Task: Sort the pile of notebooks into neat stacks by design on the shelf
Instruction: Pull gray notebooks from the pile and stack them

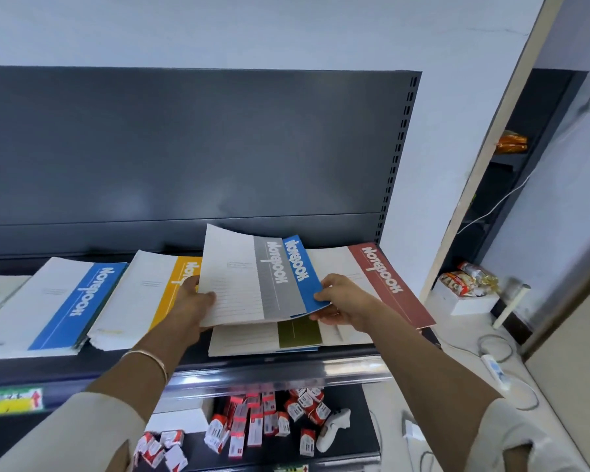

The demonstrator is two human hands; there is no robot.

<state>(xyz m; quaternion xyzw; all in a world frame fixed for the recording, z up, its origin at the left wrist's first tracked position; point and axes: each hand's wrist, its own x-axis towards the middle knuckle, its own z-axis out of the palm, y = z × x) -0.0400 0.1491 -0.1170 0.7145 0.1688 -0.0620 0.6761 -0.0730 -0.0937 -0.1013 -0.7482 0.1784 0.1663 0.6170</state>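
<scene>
Your left hand grips the grey notebook at its nine o'clock edge, thumb on top. Your right hand pinches the blue notebook beneath it at four o'clock. Both are raised over the olive notebook on the shelf. The red notebook lies at three o'clock, the yellow stack and blue stack at nine.

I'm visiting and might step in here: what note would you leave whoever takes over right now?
Left hand grips the grey notebook by its left edge; right hand grips the blue notebook under it; both are held above the pile.
Done: blue stack and yellow stack on the shelf, left.
A red notebook lies right.
Left: place the held two, sort the pile.
</scene>
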